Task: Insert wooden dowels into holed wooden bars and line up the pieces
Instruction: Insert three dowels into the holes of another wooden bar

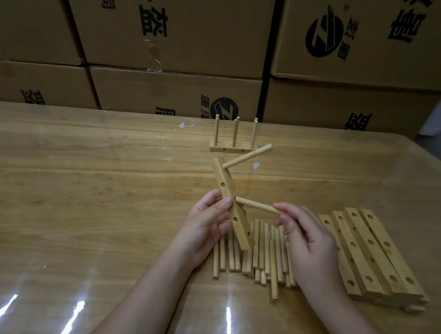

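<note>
left hand [203,225] fingers grip bar [219,173]; right hand [310,239] fingers pinch dowel [255,205], apparently in hole; boxes [170,34] closed

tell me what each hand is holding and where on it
The left hand grips the holed bar near its middle. The right hand pinches a dowel by its outer end, its other end at a hole in the bar.
</note>
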